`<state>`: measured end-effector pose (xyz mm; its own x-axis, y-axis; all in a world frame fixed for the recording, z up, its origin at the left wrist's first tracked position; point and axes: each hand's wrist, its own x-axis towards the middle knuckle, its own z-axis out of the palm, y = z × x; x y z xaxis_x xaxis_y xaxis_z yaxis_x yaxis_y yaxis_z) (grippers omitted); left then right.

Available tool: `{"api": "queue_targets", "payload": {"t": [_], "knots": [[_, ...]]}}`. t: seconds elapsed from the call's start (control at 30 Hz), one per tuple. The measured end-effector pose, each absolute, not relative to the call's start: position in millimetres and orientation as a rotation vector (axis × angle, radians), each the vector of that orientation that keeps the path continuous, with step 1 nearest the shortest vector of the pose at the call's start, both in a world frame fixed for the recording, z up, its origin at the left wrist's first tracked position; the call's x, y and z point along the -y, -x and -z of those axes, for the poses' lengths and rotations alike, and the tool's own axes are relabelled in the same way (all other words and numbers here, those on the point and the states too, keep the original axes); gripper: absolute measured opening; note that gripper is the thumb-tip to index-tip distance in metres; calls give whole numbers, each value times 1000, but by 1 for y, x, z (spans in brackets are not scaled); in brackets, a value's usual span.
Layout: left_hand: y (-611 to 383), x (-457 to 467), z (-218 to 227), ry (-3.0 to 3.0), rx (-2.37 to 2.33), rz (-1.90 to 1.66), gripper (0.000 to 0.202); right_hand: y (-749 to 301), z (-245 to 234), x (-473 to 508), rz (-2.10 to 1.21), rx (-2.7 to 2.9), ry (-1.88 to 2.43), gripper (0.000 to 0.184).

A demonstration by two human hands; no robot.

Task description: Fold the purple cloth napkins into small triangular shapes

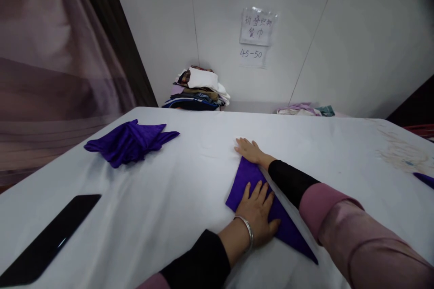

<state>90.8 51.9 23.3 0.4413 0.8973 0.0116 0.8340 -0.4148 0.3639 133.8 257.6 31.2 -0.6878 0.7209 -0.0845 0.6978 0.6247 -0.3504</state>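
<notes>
Currently both hands are open and flat, palms down – neither closed around anything. Left hand (257, 214): fingers parted and fanned away from the person, thumb set apart toward the right; it rests on top of the folded purple cloth (288, 228), covering part of its middle. A silver bracelet (250, 230) circles that wrist. Right hand (251, 151): fingers extended and slightly separated, laid at the cloth's far corner, fingertips past the cloth and over the white table (190, 180). Contact of the right palm with that corner looks likely, but pressure cannot be told.

Landmark used for positions: the crumpled purple cloth (130, 142). Relative to it, the folded cloth lies to the right and nearer the person, well apart. Outline roughly triangular, lying flat. Long axis runs diagonally – from a short blunt edge on the side toward the landmark to a narrow tip that points right and toward the person, away from the landmark.

Other items, same reference: black slab (54, 237), nearer the person and to the left; stack of clothes (200, 90), beyond and to the right; purple edge (425, 179), far to the right and cut off by the frame, so identity unclear.
</notes>
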Motion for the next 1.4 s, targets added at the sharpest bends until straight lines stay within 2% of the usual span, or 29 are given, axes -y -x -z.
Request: {"api": "queue_targets", "payload": {"t": [0.17,0.27,0.37,0.57,0.87,1.03,1.23,1.4], "knots": [[-91,-52,-21,-2401,-1496,-361,70,-153,-46,-208,-522,2717,1046,73],[-93,-52,-21,-2383,-1502,-351,66,-170,-43,-168,-552,2825,827,70],[-94,-52,-22,-2385,-1514,-324,62,-179,-37,-153,-628,2902,811,71],[-94,-55,-24,-2457,-1528,-341,63,-175,-30,-178,-666,2911,876,70],[-95,-56,-17,-2467,-1563,-261,67,-160,-22,-206,-403,2905,901,68],[-94,-56,-15,-2489,-1565,-241,69,-159,-36,-209,-669,2773,1049,68],[-95,-57,-19,-2514,-1536,-198,66,-203,-62,-130,-654,2720,893,69],[-94,-59,-15,-2596,-1505,-182,65,-246,-37,-62,-465,2789,952,82]]}}
